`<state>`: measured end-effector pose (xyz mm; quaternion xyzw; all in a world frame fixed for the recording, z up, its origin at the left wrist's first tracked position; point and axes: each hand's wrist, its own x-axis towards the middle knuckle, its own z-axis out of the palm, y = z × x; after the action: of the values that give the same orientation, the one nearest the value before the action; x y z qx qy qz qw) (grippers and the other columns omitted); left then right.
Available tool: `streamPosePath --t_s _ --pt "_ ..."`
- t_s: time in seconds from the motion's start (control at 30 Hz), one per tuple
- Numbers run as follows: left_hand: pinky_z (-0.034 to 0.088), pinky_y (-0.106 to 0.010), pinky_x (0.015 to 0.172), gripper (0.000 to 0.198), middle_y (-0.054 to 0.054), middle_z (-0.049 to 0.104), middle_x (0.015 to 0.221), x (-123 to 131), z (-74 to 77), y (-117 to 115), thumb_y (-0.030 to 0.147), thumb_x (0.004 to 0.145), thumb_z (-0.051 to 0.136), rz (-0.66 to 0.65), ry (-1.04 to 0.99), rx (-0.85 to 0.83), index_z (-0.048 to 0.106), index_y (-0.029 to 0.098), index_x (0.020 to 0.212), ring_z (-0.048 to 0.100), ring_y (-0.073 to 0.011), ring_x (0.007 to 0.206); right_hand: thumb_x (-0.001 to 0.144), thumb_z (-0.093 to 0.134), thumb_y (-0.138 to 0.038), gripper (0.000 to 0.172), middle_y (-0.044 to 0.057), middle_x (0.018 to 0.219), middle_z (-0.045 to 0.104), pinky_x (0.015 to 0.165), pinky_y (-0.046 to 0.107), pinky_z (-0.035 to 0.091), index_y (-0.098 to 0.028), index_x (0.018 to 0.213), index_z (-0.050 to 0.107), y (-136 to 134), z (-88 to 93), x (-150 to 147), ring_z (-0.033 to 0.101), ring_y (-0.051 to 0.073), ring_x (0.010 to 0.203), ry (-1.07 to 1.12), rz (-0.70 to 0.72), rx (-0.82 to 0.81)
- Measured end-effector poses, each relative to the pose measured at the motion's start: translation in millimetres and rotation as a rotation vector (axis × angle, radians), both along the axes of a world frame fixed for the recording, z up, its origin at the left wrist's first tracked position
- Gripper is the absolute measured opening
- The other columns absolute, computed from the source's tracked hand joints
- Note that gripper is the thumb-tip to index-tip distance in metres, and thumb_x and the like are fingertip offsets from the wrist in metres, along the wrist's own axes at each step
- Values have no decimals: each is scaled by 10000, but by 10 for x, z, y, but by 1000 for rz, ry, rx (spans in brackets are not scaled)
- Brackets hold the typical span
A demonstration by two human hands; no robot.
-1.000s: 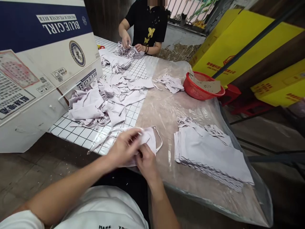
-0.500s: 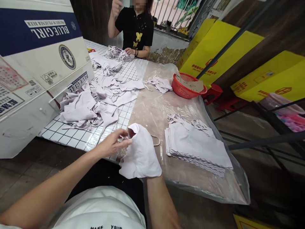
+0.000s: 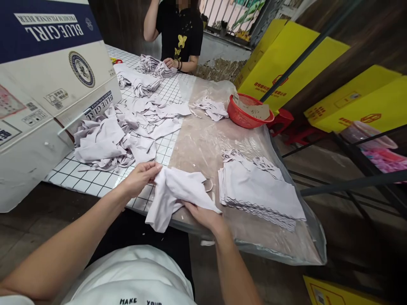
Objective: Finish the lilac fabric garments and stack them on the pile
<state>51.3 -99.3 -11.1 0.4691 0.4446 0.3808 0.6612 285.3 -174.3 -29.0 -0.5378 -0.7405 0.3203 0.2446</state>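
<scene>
A pale lilac-grey fabric piece (image 3: 178,184) hangs between my hands, over the table's front edge. My left hand (image 3: 143,176) pinches its upper left corner between thumb and fingers. Lower down on the right, my right hand (image 3: 203,215) grips the cloth from beneath; most of its fingers are hidden under the folds. A thin pale loop (image 3: 208,184) shows at the cloth's right side. Just right of it lies a neat stack of similar pieces (image 3: 257,186) with scalloped edges. Beyond my left hand, a loose heap of the same fabric (image 3: 104,137) covers the grid-patterned tabletop.
A large beer carton (image 3: 60,80) stands at left. Further back are bundled pieces (image 3: 143,82), a small cloth pile (image 3: 211,108) and a red basket (image 3: 246,116) holding cardboard. Across the table sits a person in black (image 3: 181,38). Metal rack bars and yellow boxes (image 3: 299,63) border the right.
The fabric was draped over my right hand; now that hand shows from below and the cloth is spread sideways. My left hand has closed from spread fingers onto its corner.
</scene>
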Motion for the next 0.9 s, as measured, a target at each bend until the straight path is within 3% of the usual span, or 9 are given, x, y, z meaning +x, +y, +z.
streamPosePath --t_s 0.13,0.2,0.3,0.37,0.47,0.57,0.63,0.8,0.9 --pt "361 -210 500 490 56 400 573 2 -91 88 617 752 659 66 105 70 441 194 633 392 -84 513 951 567 -271 157 25 853 674 674 267 518 -218 1028 693 -220 432 174 620 148 734 27 319 -151" --pt "345 -208 489 474 47 417 590 79 -15 53 619 784 625 -48 162 129 472 189 656 392 -91 526 960 557 -288 168 36 904 673 732 270 510 -217 1041 685 -188 655 197 626 151 804 119 273 -67" --pt "334 -200 485 432 32 465 623 249 328 -49 580 808 619 -331 172 248 545 172 688 398 -90 544 946 571 -396 300 76 1134 636 893 325 496 -224 1185 628 104 823 91 598 197 1055 267 146 72" --pt "358 -198 496 402 22 502 632 334 648 -100 544 804 640 -460 132 310 574 166 683 430 -92 553 904 588 -528 463 81 1194 608 927 344 495 -219 1248 589 359 847 -25 576 219 1116 374 271 -19" --pt "370 -198 474 372 12 539 596 325 1100 -95 504 754 708 -521 107 294 594 166 644 460 -95 527 805 660 -630 523 40 983 622 803 290 516 -194 1092 634 617 900 -139 601 188 938 510 501 -199" --pt "300 -171 397 375 38 477 471 116 1409 0 472 674 782 -538 169 224 595 158 593 403 -56 410 785 744 -501 359 -22 718 527 571 196 427 -166 826 623 671 1031 -51 507 99 646 504 577 -287" --pt "263 -137 384 388 57 446 430 -117 1527 90 455 663 786 -513 204 279 588 133 577 381 -20 350 803 745 -439 324 -40 638 482 489 181 355 -155 749 600 661 1115 120 441 70 545 470 582 -346" --pt "344 -155 538 428 48 515 501 -798 1604 383 412 806 625 -329 303 603 591 12 658 500 1 453 794 738 -500 394 -28 612 512 504 195 368 -148 686 598 681 1183 569 474 82 549 325 553 -363" --pt "368 -206 597 469 38 558 570 -1066 1579 586 425 813 591 -333 434 658 618 -38 747 550 -22 559 822 713 -464 350 -17 653 542 576 214 401 -150 692 628 708 1192 679 503 99 611 195 502 -269"
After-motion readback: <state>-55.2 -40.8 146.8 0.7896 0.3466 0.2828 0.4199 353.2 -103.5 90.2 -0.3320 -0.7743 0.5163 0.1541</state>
